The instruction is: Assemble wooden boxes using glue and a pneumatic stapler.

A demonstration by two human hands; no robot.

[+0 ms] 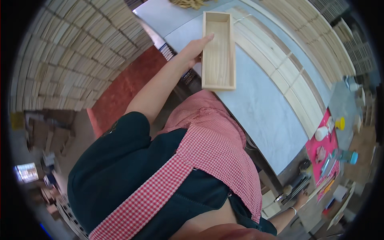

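Our left hand has its fingers closed on the long left wall of a pale wooden box. The thumb goes over the rim to the inside, and the other fingers are mostly hidden on the outer side. The box has low walls and an open top, and it is over the edge of the desk. We can't tell if its bottom touches the desk.

We think the box is light and stiff, and not very slippery. Its thin walls and corners could chip or crack from a hard bump. The middle of a long wall is a good place to hold it, and a hand on each long wall would keep it from tipping.

Our right hand is far off at the lower right, near a pink cloth. It is too small for us to tell if its fingers hold something. A yellow cup and a bottle are close by. Long wood strips lie on the desk past the box.
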